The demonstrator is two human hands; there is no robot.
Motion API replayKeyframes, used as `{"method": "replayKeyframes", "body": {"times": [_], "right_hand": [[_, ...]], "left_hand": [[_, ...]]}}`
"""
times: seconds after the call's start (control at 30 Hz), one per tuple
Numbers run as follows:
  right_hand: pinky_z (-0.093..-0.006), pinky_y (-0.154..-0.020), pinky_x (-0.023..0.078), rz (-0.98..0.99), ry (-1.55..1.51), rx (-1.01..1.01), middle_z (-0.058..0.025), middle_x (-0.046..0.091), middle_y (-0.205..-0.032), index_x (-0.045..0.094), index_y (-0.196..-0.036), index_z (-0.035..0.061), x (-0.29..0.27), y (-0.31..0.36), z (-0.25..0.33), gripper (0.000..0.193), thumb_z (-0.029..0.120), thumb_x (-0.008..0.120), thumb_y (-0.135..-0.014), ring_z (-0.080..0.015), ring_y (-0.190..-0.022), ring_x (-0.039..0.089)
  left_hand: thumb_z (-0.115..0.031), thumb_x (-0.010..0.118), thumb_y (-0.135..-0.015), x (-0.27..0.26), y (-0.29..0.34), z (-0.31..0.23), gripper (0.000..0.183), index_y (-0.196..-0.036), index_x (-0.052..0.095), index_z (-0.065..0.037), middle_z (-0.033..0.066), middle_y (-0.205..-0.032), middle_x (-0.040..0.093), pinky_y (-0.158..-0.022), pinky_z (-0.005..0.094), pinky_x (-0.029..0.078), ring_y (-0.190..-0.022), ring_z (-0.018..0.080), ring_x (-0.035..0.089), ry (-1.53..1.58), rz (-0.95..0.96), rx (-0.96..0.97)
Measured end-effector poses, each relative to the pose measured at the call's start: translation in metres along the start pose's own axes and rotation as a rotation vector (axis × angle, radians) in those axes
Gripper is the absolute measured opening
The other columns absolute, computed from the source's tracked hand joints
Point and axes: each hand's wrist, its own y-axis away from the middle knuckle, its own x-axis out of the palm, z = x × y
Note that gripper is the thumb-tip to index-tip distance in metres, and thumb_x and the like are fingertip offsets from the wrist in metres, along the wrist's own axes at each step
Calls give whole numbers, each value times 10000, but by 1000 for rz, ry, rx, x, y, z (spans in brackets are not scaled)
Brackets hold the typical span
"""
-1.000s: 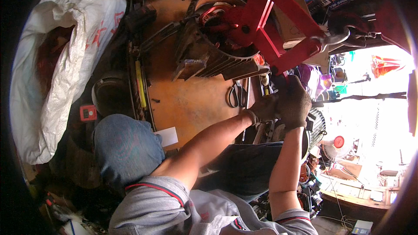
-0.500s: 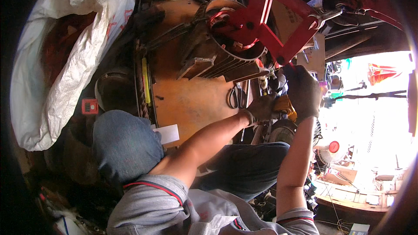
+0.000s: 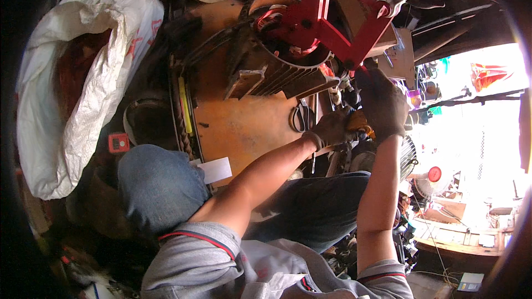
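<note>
Work midway, by my reading: red frame [image 3: 369, 39] already seated across the round mouth of the finned housing [image 3: 282, 75], reddish windings [image 3: 270, 17] still inside; what remains, unclear. Yellow tool [image 3: 361, 122] sits between the gloved hands, below the frame's lower corner. Left hand [image 3: 331, 128] curled against it, right hand [image 3: 382, 102] curled near that corner (can't tell what either grips; gloves hide it). Scissors [image 3: 301, 119] lie near the left hand. Right glove blocks the view; white sack [image 3: 83, 133] well apart.
</note>
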Motion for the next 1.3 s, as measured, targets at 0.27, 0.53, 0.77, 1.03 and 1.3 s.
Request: {"method": "replayKeyframes", "body": {"times": [0.27,0.53,0.77,1.03,1.3], "right_hand": [[-512,-759,527,-4,154,-85,-145,715,-947,693,-1023,167,-30,-13,19,398,510,498,-968,-365,-900,693],[-484,-783,530,3,272,-97,-112,724,-942,697,-1011,192,-58,-18,35,408,531,473,-965,-354,-923,693],[-481,-832,543,-33,257,-180,-120,724,-1000,713,-1064,200,-77,-24,27,434,539,461,-963,-342,-973,692],[-472,-764,531,-103,261,-249,-126,689,-892,691,-1012,172,-85,-37,8,352,487,546,-954,-365,-879,676],[-441,-786,528,-185,207,-291,-128,710,-955,708,-1115,167,-109,-44,2,401,506,567,-953,-349,-903,683]], "left_hand": [[-601,745,-772,-2,3,-10,809,-1231,500,19,248,-1037,677,-823,469,536,-977,414,666,34,52,-134],[-601,754,-762,-3,4,-10,807,-1229,504,8,248,-1068,666,-842,469,531,-1004,410,661,106,57,-113],[-588,766,-750,5,10,-5,814,-1304,485,-61,215,-1073,673,-826,482,538,-987,407,667,166,26,-138],[-568,774,-761,4,5,-3,762,-1268,535,-52,196,-1076,679,-811,457,538,-952,376,676,127,28,-49],[-514,764,-806,-8,8,-16,699,-1279,536,-53,144,-1104,681,-877,394,521,-1023,287,668,116,107,-162]]}}
